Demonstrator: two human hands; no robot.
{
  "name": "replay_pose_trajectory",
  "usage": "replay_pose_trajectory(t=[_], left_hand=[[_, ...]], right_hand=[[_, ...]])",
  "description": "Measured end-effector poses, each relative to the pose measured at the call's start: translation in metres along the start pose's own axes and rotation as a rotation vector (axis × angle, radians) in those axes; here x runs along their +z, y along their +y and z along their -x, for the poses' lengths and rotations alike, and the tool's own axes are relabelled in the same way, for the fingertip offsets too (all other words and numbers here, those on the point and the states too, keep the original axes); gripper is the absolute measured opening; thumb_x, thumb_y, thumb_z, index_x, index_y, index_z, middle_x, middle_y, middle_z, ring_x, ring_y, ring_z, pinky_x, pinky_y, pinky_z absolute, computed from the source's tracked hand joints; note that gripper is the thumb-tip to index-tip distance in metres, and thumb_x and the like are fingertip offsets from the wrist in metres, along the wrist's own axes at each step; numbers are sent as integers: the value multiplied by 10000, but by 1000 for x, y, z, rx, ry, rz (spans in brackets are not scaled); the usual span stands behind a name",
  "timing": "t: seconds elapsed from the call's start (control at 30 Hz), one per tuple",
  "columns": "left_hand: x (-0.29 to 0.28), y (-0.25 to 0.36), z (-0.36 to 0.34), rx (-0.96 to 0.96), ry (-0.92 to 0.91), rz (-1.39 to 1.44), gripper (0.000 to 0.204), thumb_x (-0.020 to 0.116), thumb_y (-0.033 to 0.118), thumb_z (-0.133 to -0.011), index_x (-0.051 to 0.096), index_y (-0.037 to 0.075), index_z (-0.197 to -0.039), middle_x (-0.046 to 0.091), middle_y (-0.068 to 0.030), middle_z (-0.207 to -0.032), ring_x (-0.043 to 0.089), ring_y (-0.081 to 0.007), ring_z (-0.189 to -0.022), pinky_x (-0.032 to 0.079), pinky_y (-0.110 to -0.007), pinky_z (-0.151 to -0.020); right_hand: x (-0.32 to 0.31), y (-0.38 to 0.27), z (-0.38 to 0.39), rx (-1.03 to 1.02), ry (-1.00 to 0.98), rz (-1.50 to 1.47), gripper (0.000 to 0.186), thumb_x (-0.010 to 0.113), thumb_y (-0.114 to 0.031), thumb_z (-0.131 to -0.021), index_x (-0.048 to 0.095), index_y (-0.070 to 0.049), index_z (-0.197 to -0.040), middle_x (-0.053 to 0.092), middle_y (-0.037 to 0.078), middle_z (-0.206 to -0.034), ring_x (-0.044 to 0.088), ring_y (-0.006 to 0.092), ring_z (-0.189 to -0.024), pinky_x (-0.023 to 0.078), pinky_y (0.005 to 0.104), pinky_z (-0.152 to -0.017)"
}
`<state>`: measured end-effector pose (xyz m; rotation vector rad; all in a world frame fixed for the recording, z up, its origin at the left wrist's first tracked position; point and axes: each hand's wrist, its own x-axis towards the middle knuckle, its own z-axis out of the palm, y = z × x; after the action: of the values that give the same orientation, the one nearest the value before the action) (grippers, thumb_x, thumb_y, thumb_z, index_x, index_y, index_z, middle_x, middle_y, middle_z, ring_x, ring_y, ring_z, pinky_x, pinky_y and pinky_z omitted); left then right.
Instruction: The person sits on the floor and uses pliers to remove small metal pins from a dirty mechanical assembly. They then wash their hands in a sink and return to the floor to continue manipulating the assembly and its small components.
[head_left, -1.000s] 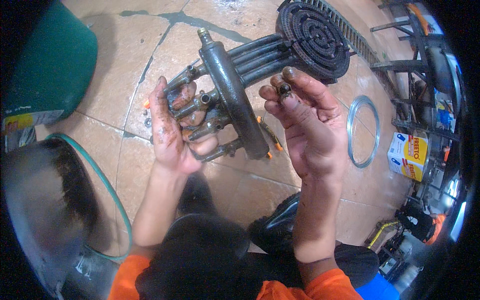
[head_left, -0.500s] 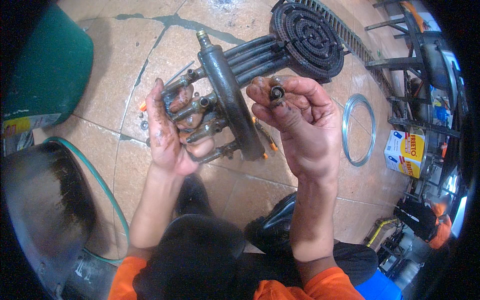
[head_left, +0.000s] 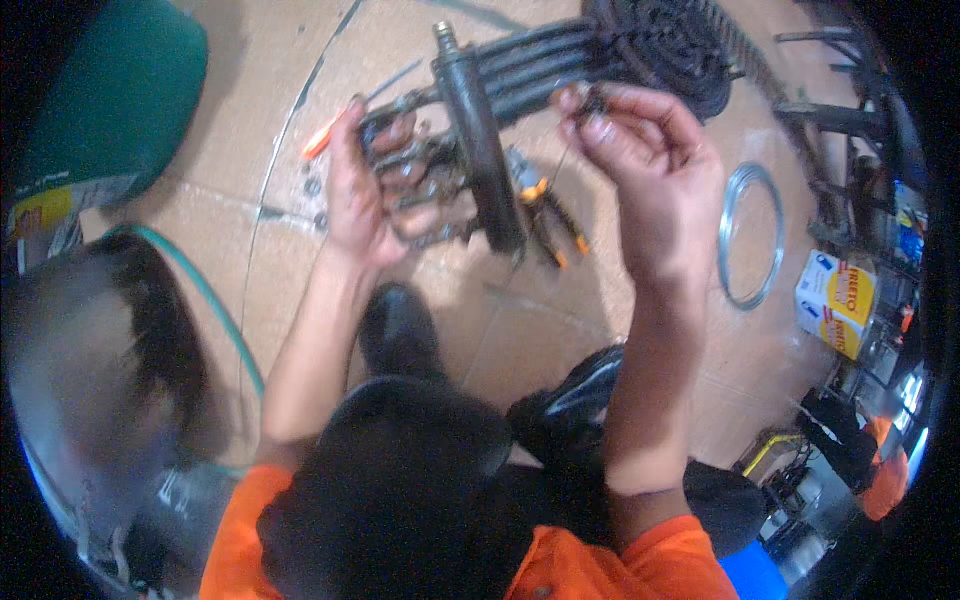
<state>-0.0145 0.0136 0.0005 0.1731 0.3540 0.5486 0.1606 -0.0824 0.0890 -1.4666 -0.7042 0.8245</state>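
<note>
My left hand (head_left: 355, 210) is closed round the short branches of a black pipe manifold (head_left: 475, 140), which has a brass tip at its upper end. Parallel black pipes (head_left: 530, 70) run from it toward a round ringed burner (head_left: 655, 55). My right hand (head_left: 650, 160) pinches a small dark fitting (head_left: 594, 108), greasy and blurred. Between my hands, orange-and-black pliers (head_left: 545, 215) lie on the floor. An orange-handled tool (head_left: 320, 138) and small washers (head_left: 312, 186) lie beside my left hand.
A green bin (head_left: 110, 90), sooty metal vessel (head_left: 105, 350) and green hose (head_left: 190, 270) are at left. A wire coil (head_left: 750, 235), yellow-and-white box (head_left: 832, 300) and black metal frames (head_left: 840, 120) are at right, with a person in orange (head_left: 880, 470) lower right.
Both hands, the manifold and the floor things sit higher in the picture. My right hand has shifted relative to the manifold, still pinching the fitting. More of the pliers shows.
</note>
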Motion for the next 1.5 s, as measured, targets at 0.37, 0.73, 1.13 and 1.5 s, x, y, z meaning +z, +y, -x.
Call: replay_pose_trajectory(t=[0.37, 0.73, 1.13, 1.5], left_hand=[[-70, -93, 23, -130, 600, -163, 509, 310, 591, -923, 462, 107, -959, 421, 5, -670, 311, -65, -461, 216, -204, -383], [-123, -137, 44, -247, 407, -13, 416, 314, 547, -947, 403, 162, -815, 358, 18, -647, 325, -107, -514, 295, -252, -471], [-109, -119, 35, -52, 427, -1152, 541, 240, 433, -1020, 535, -20, -1004, 573, -160, -865, 576, -267, -837, 475, -391, -766], [-73, -85, 31, -301, 318, -2017, 378, 504, 296, -958, 616, -65, -984, 621, -301, -887, 599, -462, -889, 476, -474, -773]], right_hand=[[-33, 67, 22, 166, 260, -41, 229, 642, 27, -824, 540, 110, -1011, 645, 242, -1002, 664, 259, -935, 560, 304, -843], [-33, 89, 31, 244, 193, -131, 208, 668, 29, -795, 612, 74, -991, 677, 137, -901, 671, 188, -820, 553, 264, -720], [-30, 81, 26, 301, 94, -64, 189, 589, 65, -860, 549, 80, -1044, 623, 184, -1032, 646, 309, -998, 562, 344, -869], [-13, 53, 24, 189, 72, -259, 205, 649, 40, -821, 610, 64, -1021, 671, 129, -914, 670, 207, -898, 558, 281, -798]])
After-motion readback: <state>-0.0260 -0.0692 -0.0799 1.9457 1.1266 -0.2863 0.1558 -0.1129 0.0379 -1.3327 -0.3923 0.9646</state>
